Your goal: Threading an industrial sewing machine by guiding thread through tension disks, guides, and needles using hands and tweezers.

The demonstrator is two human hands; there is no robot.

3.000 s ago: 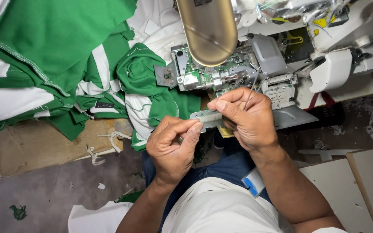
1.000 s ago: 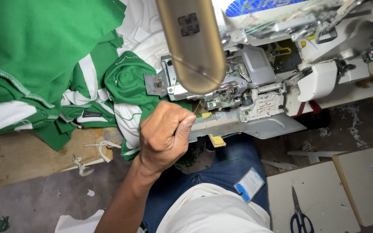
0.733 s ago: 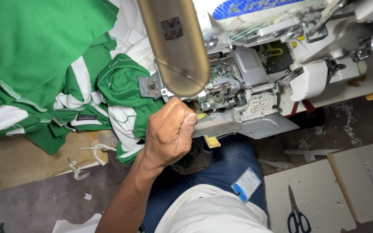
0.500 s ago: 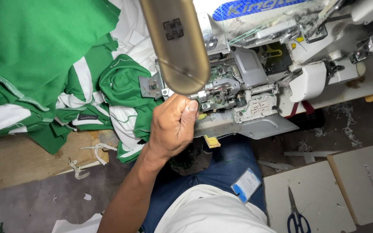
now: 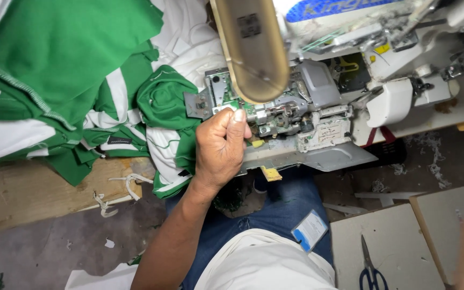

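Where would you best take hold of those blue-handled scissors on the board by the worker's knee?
By the blue handle loops of the scissors, probably coming from above: they lie flat on the pale board, blades closed and pointing away, loops nearest the person.

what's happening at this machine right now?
A person seated at an industrial sewing machine has the left hand up at the metal mechanism near the needle area, fingers curled, thumb tip against the parts. Whether it grips anything small cannot be told. The right hand is out of view, apart from a blurred bit of arm at the right edge. A pile of green and white garments lies to the left, and blue-handled scissors rest on a board at lower right.
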